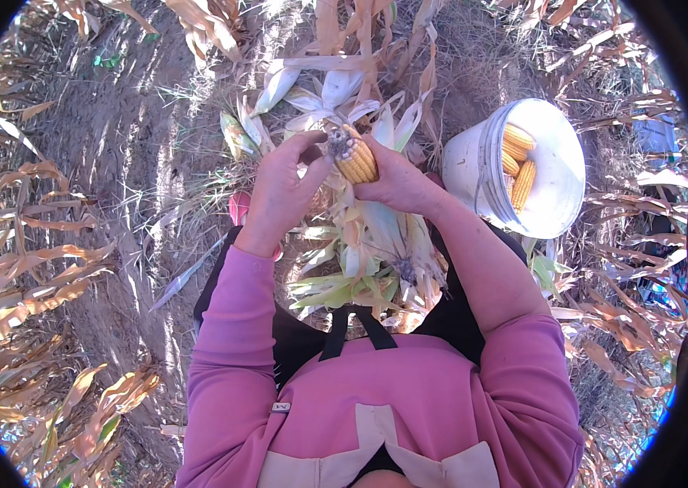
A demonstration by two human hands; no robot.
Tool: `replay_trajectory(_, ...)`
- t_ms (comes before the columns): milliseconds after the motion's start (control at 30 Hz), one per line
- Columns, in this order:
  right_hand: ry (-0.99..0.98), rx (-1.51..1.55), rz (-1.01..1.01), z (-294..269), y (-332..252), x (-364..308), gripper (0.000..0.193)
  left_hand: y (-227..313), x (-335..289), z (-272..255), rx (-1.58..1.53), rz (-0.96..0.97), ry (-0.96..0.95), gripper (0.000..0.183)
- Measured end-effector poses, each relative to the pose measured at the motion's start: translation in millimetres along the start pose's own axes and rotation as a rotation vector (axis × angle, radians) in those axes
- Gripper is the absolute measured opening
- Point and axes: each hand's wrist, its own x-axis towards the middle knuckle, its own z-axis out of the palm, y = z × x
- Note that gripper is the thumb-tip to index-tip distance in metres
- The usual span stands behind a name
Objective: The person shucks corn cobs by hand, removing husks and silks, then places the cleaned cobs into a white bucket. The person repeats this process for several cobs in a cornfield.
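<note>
A husked yellow ear of corn is held up in front of me, its upper left end dark and shrivelled with a few pale kernels. My right hand wraps round its right side, thumb near the top. The curled fingers of my left hand meet the dark end; their tips are partly hidden. Below the ear, pale peeled husks hang down between my knees. Unhusked ears and loose husks lie on the ground just beyond my hands.
A white bucket leans at my right with several husked yellow ears inside. Dry corn stalks and leaves line the left and right sides. Bare soil runs along my left. A red shoe shows beside my left forearm.
</note>
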Motion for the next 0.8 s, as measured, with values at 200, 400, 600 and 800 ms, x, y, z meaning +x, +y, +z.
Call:
replay_trajectory(200,-0.003,-0.052,-0.010,0.3,-0.6,-0.8,0.063,9.3,-0.2,-0.7,-0.007,-0.064,-0.021,0.037)
replay_trajectory(400,-0.026,-0.121,-0.010,1.0,-9.7,-3.4,0.063,-1.4,1.2,-4.1,-0.140,-0.124,-0.083,0.035)
replay_trajectory(600,-0.046,-0.152,-0.048,2.3,-0.2,-2.5,0.061,-3.8,2.2,-7.4,-0.015,-0.058,-0.155,0.033)
replay_trajectory(800,-0.021,-0.221,-0.041,3.6,4.5,-2.4,0.056,12.8,1.5,-3.3,0.292,-0.037,-0.117,0.032)
